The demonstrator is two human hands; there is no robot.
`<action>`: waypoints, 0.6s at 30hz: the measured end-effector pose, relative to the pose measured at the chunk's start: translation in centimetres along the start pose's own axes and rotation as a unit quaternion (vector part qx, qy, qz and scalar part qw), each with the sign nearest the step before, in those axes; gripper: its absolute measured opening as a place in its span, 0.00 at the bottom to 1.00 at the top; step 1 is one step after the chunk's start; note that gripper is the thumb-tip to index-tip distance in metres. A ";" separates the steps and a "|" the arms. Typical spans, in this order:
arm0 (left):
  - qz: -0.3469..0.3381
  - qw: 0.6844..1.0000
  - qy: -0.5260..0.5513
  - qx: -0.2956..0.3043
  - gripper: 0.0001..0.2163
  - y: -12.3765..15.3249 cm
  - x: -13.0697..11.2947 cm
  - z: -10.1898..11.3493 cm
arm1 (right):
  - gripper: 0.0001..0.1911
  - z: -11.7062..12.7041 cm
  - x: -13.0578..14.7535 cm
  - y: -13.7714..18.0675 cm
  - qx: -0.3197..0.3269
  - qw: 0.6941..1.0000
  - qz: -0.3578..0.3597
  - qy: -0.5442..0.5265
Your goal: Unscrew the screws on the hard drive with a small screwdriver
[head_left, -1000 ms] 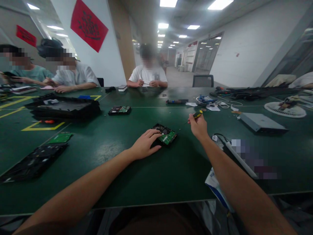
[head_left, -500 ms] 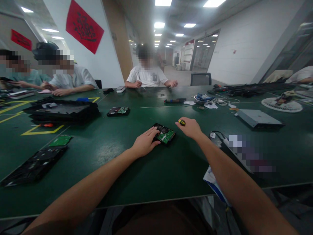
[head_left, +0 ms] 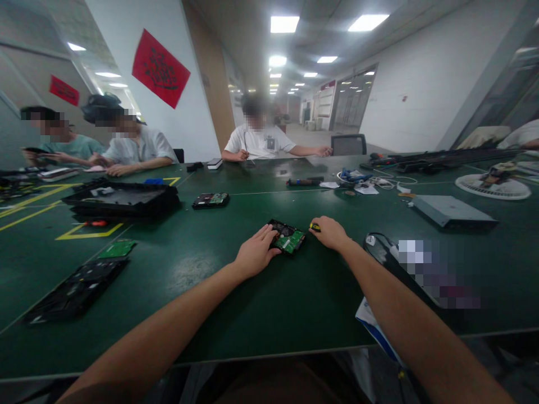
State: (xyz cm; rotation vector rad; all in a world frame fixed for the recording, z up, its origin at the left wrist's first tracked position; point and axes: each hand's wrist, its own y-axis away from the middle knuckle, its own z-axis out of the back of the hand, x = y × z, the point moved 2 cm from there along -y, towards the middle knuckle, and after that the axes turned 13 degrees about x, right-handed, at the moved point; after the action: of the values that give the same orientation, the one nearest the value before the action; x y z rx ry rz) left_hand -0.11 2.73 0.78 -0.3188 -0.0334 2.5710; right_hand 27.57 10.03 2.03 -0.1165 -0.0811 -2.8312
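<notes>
Currently the left hand [head_left: 256, 253] lies flat and open, fingers stretched forward, with the fingertips resting on the near-left edge of a hard drive [head_left: 289, 239]; it grips nothing. The right hand [head_left: 332, 233] is closed in a fist round the yellow-and-black handle of a screwdriver [head_left: 314, 227], knuckles low over the bench [head_left: 252, 314]. The shaft and tip are hidden.

The hard drive sits flat on the bench between the two hands: touching the left hand, just beside the right. The screwdriver handle points toward its right edge. The drive lies skewed to the bench edge. With the left fingers covering part of it, the long axis cannot be fixed with certainty. Its upper face shows a green circuit board set in a black body.

Farther out lie a second hard drive [head_left: 210, 200], a black tray [head_left: 122, 199] and a loose green board [head_left: 118, 248] to the left, and a grey flat box [head_left: 452, 211] to the right. A person [head_left: 261, 143] sits across the bench.
</notes>
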 end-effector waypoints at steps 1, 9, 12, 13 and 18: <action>0.007 1.000 -0.002 -0.005 0.25 0.0 -0.1 0.0 | 0.15 0.0 0.0 -0.1 -0.001 1.000 -0.003 0.000; 0.020 1.000 -0.010 -0.013 0.25 0.0 -0.4 -0.1 | 0.13 0.0 0.5 0.1 -0.005 1.000 -0.012 0.000; 0.020 1.000 -0.012 -0.015 0.25 0.0 -0.5 0.0 | 0.13 0.1 0.7 0.2 -0.004 1.000 -0.014 0.001; 0.020 1.000 -0.012 -0.015 0.24 0.0 -0.6 0.0 | 0.13 0.1 0.8 0.2 -0.003 1.000 -0.013 0.001; 0.018 1.000 -0.010 -0.023 0.24 0.3 -0.6 -0.1 | 0.12 0.1 1.0 0.2 0.001 1.000 -0.009 0.004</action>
State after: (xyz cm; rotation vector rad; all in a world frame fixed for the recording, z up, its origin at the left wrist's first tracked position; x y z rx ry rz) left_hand 0.27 2.19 0.76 -0.3135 -0.0954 2.6120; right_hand 26.63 9.58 2.21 -0.1033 -0.0828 -2.8492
